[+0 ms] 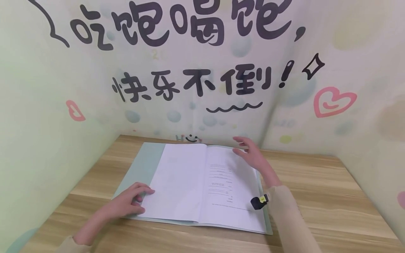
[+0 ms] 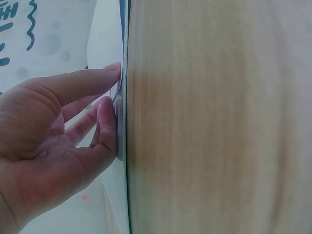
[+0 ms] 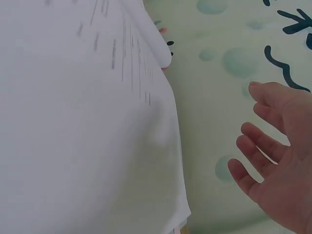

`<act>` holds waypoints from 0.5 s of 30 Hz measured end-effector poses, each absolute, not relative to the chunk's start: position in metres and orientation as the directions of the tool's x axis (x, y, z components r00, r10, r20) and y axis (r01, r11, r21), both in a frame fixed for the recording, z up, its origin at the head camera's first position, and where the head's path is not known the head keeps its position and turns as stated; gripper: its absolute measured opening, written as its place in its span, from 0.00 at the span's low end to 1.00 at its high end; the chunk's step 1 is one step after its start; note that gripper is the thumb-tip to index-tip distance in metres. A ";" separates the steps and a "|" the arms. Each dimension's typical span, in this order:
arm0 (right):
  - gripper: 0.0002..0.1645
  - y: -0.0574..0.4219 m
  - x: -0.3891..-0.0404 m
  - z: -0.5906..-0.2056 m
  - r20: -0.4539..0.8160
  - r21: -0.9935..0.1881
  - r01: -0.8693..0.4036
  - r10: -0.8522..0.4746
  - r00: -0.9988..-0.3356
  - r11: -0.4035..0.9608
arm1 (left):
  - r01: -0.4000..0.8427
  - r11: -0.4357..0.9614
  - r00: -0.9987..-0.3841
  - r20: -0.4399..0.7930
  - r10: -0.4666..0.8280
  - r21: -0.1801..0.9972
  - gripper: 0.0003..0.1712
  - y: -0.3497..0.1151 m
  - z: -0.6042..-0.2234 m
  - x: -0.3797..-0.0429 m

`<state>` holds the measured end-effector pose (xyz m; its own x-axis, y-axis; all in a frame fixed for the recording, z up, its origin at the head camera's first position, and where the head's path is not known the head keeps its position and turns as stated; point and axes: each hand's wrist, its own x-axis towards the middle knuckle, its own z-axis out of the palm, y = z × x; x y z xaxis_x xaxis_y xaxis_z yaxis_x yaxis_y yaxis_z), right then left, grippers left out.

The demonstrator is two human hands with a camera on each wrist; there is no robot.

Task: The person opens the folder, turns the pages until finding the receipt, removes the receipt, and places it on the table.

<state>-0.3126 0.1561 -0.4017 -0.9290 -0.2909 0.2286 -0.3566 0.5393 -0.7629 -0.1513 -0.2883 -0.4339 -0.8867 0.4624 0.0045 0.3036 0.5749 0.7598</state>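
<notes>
A pale green folder (image 1: 142,161) lies spread flat on the wooden table, with white sheets inside. Its left page (image 1: 178,179) looks blank, while the right page (image 1: 234,219) carries small printed text and lines. My left hand (image 1: 128,201) rests at the lower left of the folder, fingers loosely bent over the edge of the left page. In the left wrist view, the thumb and fingertips (image 2: 113,67) touch the page and folder edge. Over the upper right of the right page hovers my right hand (image 1: 253,156), fingers spread and apart from the paper, holding nothing.
The wooden tabletop (image 1: 316,193) extends right of the folder. Behind it rises a pale wall covering (image 1: 196,119) with large black characters, and similar panels stand at both sides. A black wrist camera (image 1: 259,202) sits at the right sleeve.
</notes>
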 end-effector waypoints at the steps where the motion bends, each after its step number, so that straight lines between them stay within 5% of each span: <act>1: 0.31 0.161 -0.313 -0.404 0.237 -0.764 -0.357 -0.281 -0.930 0.537 | 0.304 0.573 -0.886 0.005 0.463 0.761 0.31 -0.288 -0.434 -0.151; 15: 0.36 0.217 -0.301 -0.425 0.173 -0.771 -0.258 -0.198 -0.965 0.583 | 0.324 0.560 -0.878 0.021 0.479 0.762 0.31 -0.289 -0.435 -0.152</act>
